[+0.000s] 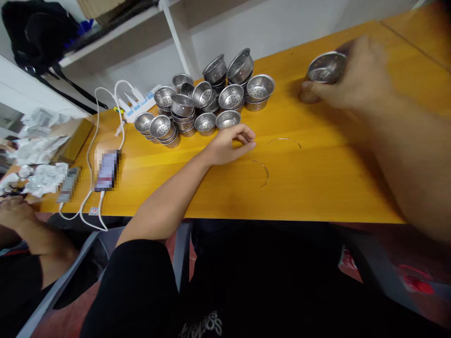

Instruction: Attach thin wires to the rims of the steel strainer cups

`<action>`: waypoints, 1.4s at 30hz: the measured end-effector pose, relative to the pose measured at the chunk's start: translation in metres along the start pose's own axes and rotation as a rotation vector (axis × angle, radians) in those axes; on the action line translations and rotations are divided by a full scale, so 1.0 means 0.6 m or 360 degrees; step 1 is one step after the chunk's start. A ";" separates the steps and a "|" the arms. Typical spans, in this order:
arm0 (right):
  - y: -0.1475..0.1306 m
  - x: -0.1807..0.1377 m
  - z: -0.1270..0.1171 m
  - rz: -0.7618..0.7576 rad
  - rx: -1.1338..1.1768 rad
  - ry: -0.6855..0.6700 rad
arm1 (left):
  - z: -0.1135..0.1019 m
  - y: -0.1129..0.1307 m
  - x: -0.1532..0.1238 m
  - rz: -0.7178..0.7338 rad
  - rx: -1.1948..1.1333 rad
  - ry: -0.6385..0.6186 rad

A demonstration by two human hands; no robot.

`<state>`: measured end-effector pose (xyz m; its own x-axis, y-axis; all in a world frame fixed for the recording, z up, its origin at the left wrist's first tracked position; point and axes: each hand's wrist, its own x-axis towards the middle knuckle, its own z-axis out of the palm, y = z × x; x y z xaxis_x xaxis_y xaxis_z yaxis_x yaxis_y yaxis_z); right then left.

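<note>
— Steel strainer cup (324, 69) at two o'clock: who has it?
— The right hand (355, 77), fingers wrapped round its wall, mouth tipped toward the person, just above the tabletop (317, 188); blurred.
— And the left hand (230, 143)?
— Centre, resting palm-down, fingers loosely curled, holding nothing; two wire rings (262, 172) lie at its three o'clock. The cup pile (204, 101) sits at eleven, within reach.

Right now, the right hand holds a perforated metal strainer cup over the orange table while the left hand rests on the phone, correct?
Not quite. In the head view the left hand rests on the bare orange table beside the strainer pile, far from the phone. The right hand does hold a strainer cup.
</note>
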<state>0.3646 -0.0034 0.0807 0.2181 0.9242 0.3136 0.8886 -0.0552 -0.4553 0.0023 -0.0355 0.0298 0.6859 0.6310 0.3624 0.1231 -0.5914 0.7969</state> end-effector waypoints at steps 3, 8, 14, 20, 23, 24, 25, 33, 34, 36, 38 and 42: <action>-0.008 -0.011 -0.002 -0.0386 0.0172 0.0107 | 0.000 -0.015 0.000 -0.0023 -0.0032 0.0041; -0.073 -0.060 0.002 -0.1107 0.0578 -0.0349 | -0.001 -0.043 0.003 -0.0137 -0.0136 0.0131; -0.134 -0.107 0.022 -0.1374 0.0835 -0.0639 | -0.004 -0.066 0.007 -0.0061 -0.0159 0.0070; -0.107 -0.087 -0.007 -0.1027 0.0569 -0.0815 | -0.003 -0.065 0.013 -0.0143 -0.0143 0.0238; -0.099 -0.077 -0.032 -0.0914 0.0333 -0.1279 | -0.006 -0.058 0.013 -0.0222 -0.0155 0.0298; -0.100 -0.077 -0.037 -0.0908 0.0287 -0.1441 | -0.007 -0.056 0.013 -0.0232 -0.0158 0.0322; -0.102 -0.080 -0.041 -0.0912 0.0258 -0.1569 | -0.008 -0.055 0.014 -0.0232 -0.0156 0.0345; -0.146 -0.124 -0.022 -0.1070 0.0027 -0.1676 | -0.011 -0.064 0.017 -0.0205 -0.0091 0.0360; -0.149 -0.126 -0.019 -0.1076 0.0016 -0.1676 | -0.011 -0.062 0.016 -0.0212 -0.0098 0.0343; -0.148 -0.124 -0.014 -0.1069 0.0055 -0.1691 | -0.011 -0.056 0.014 -0.0227 -0.0104 0.0323; -0.140 -0.115 -0.012 -0.1038 0.0111 -0.1709 | -0.011 -0.048 0.012 -0.0241 -0.0102 0.0335; -0.112 -0.084 -0.009 -0.0913 -0.0003 -0.1581 | -0.010 -0.034 0.011 -0.0277 -0.0109 0.0348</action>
<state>0.2960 -0.0485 0.1002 -0.6334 0.7034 -0.3224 0.7551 0.4708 -0.4562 0.0001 -0.0166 0.0186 0.4870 0.8177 0.3071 0.1713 -0.4342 0.8844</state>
